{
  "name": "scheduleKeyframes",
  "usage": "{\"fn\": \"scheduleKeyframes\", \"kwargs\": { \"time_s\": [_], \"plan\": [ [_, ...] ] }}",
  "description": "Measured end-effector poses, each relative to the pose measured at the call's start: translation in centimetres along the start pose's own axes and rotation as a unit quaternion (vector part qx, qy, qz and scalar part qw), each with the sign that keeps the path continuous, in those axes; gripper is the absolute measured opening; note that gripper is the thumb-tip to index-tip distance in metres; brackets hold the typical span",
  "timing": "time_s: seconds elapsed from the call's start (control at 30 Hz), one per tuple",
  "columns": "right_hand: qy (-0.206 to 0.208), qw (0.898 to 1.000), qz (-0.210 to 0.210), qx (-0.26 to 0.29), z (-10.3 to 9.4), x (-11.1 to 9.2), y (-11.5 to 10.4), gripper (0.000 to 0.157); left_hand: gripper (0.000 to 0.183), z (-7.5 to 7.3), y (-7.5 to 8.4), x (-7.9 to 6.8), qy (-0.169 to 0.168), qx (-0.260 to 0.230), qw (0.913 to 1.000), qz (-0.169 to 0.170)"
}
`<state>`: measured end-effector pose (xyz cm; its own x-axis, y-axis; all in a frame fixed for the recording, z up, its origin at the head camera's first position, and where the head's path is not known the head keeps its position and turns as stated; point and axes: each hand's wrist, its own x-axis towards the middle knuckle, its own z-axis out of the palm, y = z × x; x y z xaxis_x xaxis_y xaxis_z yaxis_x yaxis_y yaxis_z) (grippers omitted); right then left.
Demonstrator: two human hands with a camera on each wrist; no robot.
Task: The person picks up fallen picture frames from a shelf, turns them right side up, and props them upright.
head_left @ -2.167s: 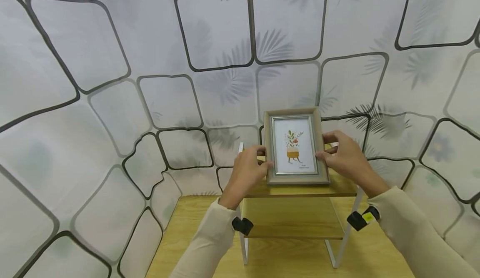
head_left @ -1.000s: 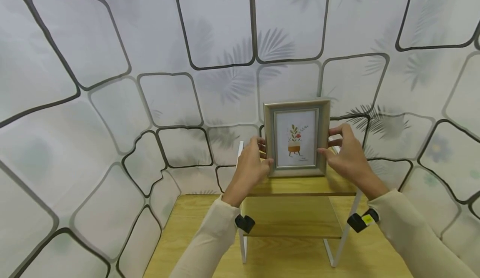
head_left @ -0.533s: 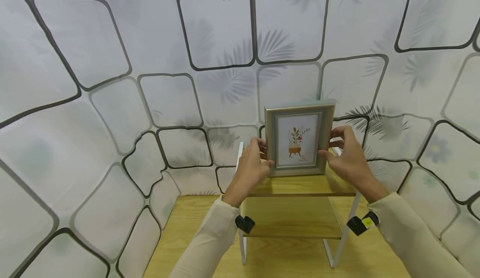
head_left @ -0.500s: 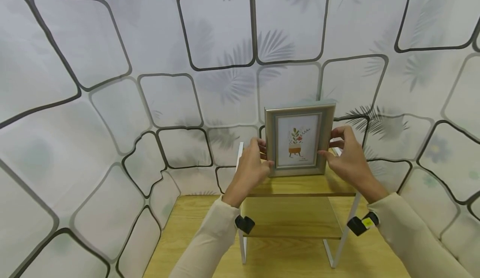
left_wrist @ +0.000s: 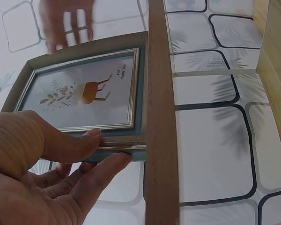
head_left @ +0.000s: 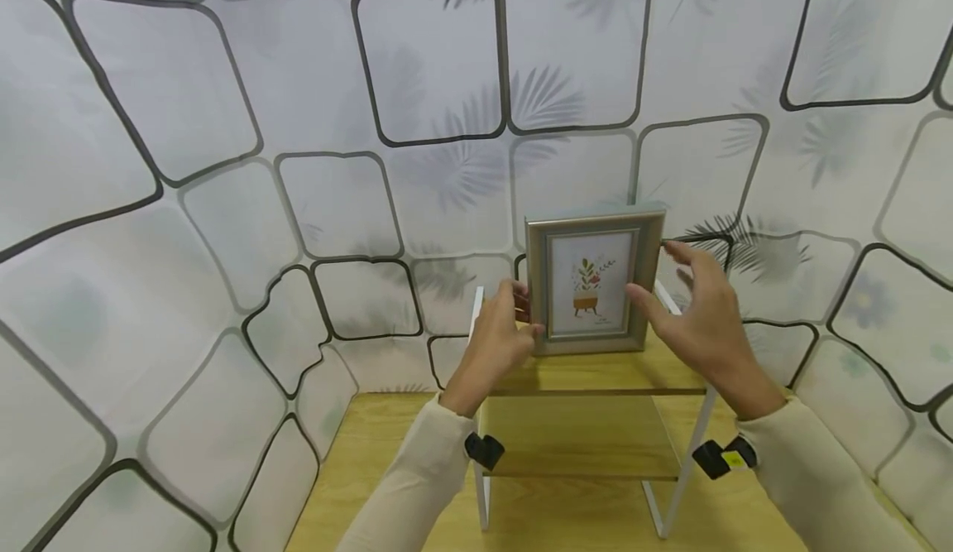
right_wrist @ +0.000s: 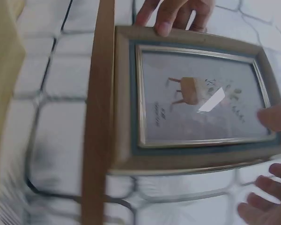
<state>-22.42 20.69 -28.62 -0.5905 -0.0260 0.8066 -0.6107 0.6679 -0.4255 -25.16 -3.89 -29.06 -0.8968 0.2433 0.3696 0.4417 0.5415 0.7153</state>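
A picture frame [head_left: 593, 283] stands upright, leaning slightly back, on the wooden top [head_left: 588, 376] of a small side table. Behind its glass is a print of a potted plant. My left hand [head_left: 494, 341] holds the frame's lower left edge, thumb on the front and fingers along the side. Beside the frame's right edge is my right hand [head_left: 703, 316], its thumb and fingers spread apart. Its thumb [right_wrist: 274, 117] overlaps the glass in the right wrist view, where the other fingers [right_wrist: 267, 192] are clear of the frame edge.
The side table has white metal legs [head_left: 696, 453] and a lower wooden shelf [head_left: 584, 436]. Patterned cloth walls [head_left: 447, 196] enclose it behind and on both sides. Wood-look flooring [head_left: 372, 453] lies underneath.
The frame was tipped back between both hands, then raised to standing on the tabletop. My right hand has since let go and spread its fingers; the left keeps its hold.
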Motion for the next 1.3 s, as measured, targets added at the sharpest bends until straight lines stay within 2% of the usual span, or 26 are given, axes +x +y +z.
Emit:
{"fn": "scheduleKeyframes", "kwargs": {
  "time_s": [0.07, 0.13, 0.27, 0.4, 0.53, 0.6, 0.7, 0.87, 0.97, 1.3],
  "plan": [
    [0.042, 0.996, -0.066, -0.031, -0.1, 0.6, -1.2, 0.07, 0.047, 0.0, -0.1, -0.1, 0.001, 0.002, 1.0, -0.001],
    [0.065, 0.989, -0.116, -0.058, 0.1, 1.4, -2.4, 0.07, 0.046, 0.0, -0.1, -0.1, 0.003, 0.003, 1.0, 0.0],
    [0.053, 0.982, -0.155, -0.092, 0.9, 3.0, -4.7, 0.072, 0.046, 0.1, -0.1, 0.0, 0.001, -0.002, 1.0, 0.003],
    [0.014, 0.979, -0.153, -0.135, 2.4, 4.6, -6.2, 0.075, 0.044, 0.3, -0.2, 0.1, -0.002, -0.009, 0.9999, 0.007],
    [-0.027, 0.972, -0.123, -0.197, 3.9, 5.6, -7.3, 0.075, 0.044, 0.2, -0.3, -0.1, -0.008, -0.013, 0.9999, 0.008],
    [-0.035, 0.967, -0.112, -0.225, 4.5, 5.8, -7.8, 0.074, 0.044, 0.2, -0.3, -0.2, -0.009, -0.015, 0.9998, 0.01],
    [-0.023, 0.961, -0.108, -0.252, 5.1, 5.8, -8.1, 0.073, 0.044, 0.2, -0.4, -0.3, -0.007, -0.014, 0.9998, 0.014],
    [0.009, 0.956, -0.117, -0.268, 5.8, 5.8, -8.3, 0.069, 0.04, 0.1, -0.4, -0.5, -0.005, 0.017, 0.9993, 0.032],
    [0.02, 0.958, -0.119, -0.26, 6.1, 5.7, -8.4, 0.068, 0.038, -0.1, -0.3, -0.7, -0.003, 0.036, 0.9984, 0.043],
    [0.04, 0.969, -0.106, -0.221, 6.3, 5.4, -8.4, 0.066, 0.035, -0.3, -0.2, -1.3, -0.003, 0.047, 0.9981, 0.039]
  ]
}}
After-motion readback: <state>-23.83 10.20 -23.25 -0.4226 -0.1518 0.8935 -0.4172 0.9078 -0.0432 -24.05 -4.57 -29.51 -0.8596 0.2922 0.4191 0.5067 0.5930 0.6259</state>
